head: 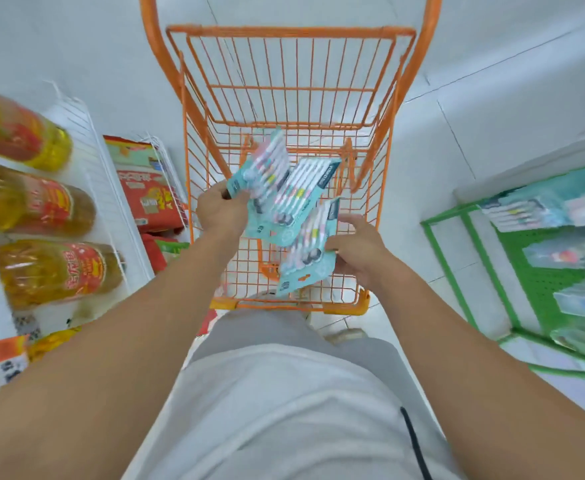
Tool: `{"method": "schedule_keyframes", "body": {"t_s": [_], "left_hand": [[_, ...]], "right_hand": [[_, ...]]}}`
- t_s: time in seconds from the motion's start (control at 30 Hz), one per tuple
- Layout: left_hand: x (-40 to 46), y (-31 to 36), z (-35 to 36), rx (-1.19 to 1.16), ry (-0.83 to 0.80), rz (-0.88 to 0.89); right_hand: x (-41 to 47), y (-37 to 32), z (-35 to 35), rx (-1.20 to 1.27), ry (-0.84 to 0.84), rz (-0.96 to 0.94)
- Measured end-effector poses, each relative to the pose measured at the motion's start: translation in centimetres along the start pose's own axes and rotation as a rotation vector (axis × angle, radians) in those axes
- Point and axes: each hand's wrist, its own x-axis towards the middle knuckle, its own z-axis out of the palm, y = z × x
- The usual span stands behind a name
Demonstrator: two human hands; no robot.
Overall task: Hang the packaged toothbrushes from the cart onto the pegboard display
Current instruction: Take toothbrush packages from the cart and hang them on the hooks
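Note:
I look down into an orange wire cart (pixel 291 32). My left hand (pixel 220 207) grips one teal toothbrush pack (pixel 267 161) by its lower end, lifted and blurred above the basket. A second teal pack (pixel 305 188) lies in the basket between my hands. My right hand (pixel 357 249) holds a third pack (pixel 310 254) at its right edge, thumb on its face. The green pegboard display (pixel 540 282) stands at the right with several similar packs (pixel 526 207) hanging on it.
A white shelf (pixel 111 188) on the left holds bottles of cooking oil (pixel 35 206) and red bags (pixel 149 192). Pale tiled floor lies beyond the cart. My own torso and legs fill the bottom of the view.

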Motion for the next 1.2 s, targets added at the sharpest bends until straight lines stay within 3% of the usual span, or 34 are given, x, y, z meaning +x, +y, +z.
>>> {"method": "schedule_keyframes", "body": {"t_s": [0.1,0.2,0.27,0.33,0.6,0.77,0.93,1.13,1.2], "left_hand": [[-2.7,2.5,-1.3,0.108,-0.066,0.211],[-5.2,5.5,-2.5,0.201,-0.14,0.342],[-7.1,7.2,-2.5,0.218,-0.188,0.358],[-9.2,8.9,-1.9,0.074,-0.264,0.259],[-17.5,13.2,2.9,-0.383,-0.598,-0.083],[-22.6,14.3,7.1,-0.275,-0.713,0.085],[-26.4,13.7,10.6,-0.158,-0.697,0.209],[-28.8,13.4,13.1,-0.093,-0.892,0.265],[-29.0,14.0,14.1,0.014,-0.89,0.356]], "right_hand": [[-3.9,-1.7,-2.3,0.111,-0.038,-0.071],[-7.8,-3.3,-5.5,0.374,-0.127,-0.104],[-9.5,-3.9,-7.8,0.533,-0.208,-0.171],[-10.8,-4.3,-9.3,0.574,-0.249,-0.268],[-14.5,-2.4,-12.8,0.496,0.006,-0.569],[-16.8,-1.9,-15.8,0.432,0.123,-0.525],[-17.6,0.3,-17.7,0.708,0.142,-0.495],[-18.0,2.1,-18.9,0.934,0.221,-0.467],[-18.0,2.1,-19.2,0.974,0.261,-0.452]]}}
